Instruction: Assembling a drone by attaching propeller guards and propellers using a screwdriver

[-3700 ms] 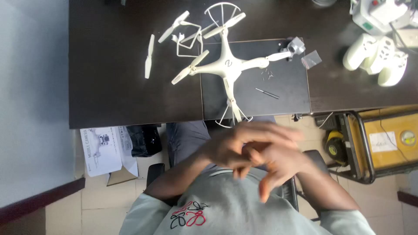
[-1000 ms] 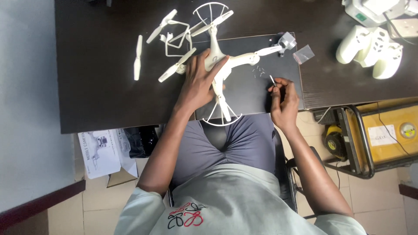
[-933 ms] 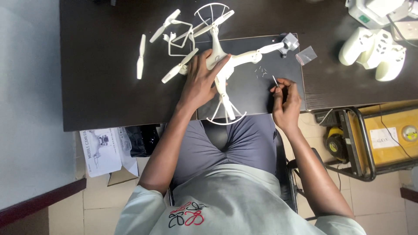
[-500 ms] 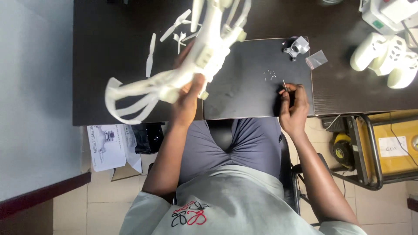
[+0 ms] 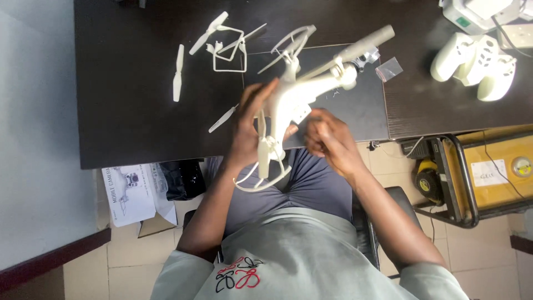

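l hand (image 5: 247, 130) grip closed, r hand (image 5: 327, 139) fingers curled, both raised.

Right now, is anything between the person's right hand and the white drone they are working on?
Nothing visible. The left hand holds the white drone up above the black mat, and the right hand is right beside the drone body, fingers curled at its underside. Whether it holds a small tool cannot be told.

Even, bright overhead light is filling the view w/ soft shadows, motion blur is smearing the hands (image 5: 327, 139) & drone (image 5: 294, 100), the dark table (image 5: 127, 111) is giving faint glare, edges are bending slightly.
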